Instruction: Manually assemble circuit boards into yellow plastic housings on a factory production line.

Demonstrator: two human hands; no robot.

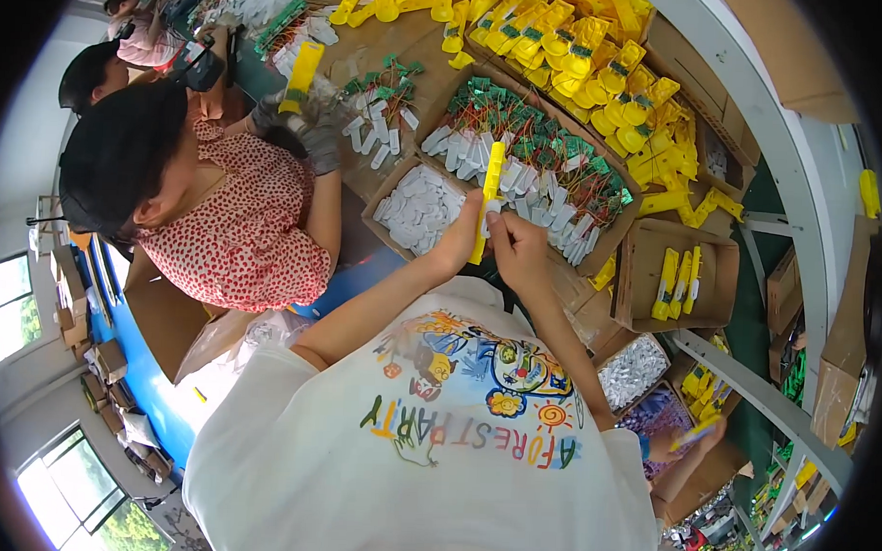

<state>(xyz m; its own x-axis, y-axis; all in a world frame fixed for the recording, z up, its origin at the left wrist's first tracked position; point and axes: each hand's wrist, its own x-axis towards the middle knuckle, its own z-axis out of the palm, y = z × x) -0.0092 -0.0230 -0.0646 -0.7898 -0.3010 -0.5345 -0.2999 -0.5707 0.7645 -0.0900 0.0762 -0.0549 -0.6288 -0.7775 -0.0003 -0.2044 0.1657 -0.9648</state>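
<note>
Upright in front of my chest is a long, narrow yellow plastic housing (494, 166). My left hand (458, 233) grips it from the left side, fingers closed round its lower half. From the other side my right hand (521, 253) pinches at a small white part (493, 207) lying against the housing; its fingertips partly hide that part. Just beneath and left of the hands stands a cardboard box of small white plastic pieces (416, 209). Beyond the hands, a larger box holds green circuit boards (524, 128) wired to white plates (550, 209).
Yellow housings (604, 67) are heaped at the far right. A cardboard tray (722, 290) at right holds several housings. Close on my left, a co-worker in a red-dotted top (239, 220) holds another yellow housing (302, 72) in gloved hands. A grey metal frame (803, 191) curves along the right.
</note>
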